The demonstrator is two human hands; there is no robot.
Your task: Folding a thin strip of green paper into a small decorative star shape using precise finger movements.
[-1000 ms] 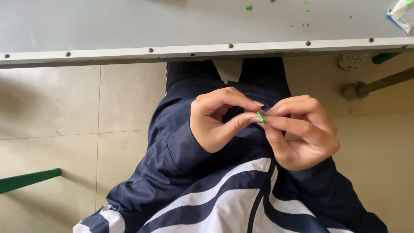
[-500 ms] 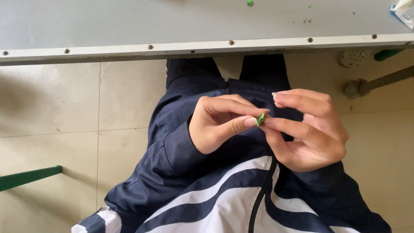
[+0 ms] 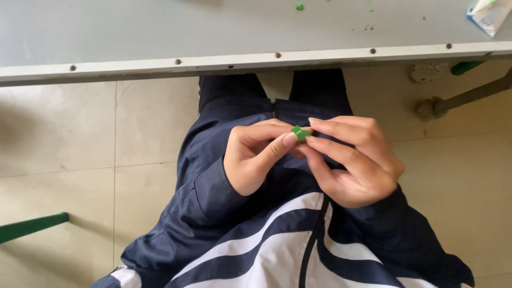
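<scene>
From the head view, a small green piece (image 3: 300,133), flat and squarish with bright edges, sits pinched between the fingertips of both hands above the lap. The left hand (image 3: 255,157) closes its thumb and forefinger on the near-left side; the right hand (image 3: 354,160) grips the other side with narrow, nearly straight fingers. Its long axis cannot be told. Green crumbs (image 3: 299,6) lie on the grey counter (image 3: 160,32).

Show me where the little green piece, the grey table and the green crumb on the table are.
little green piece (image 3: 300,133): head view, middle of its top face.
grey table (image 3: 160,32): head view, bare part of its top.
green crumb (image 3: 299,6): head view, its centre.
</scene>
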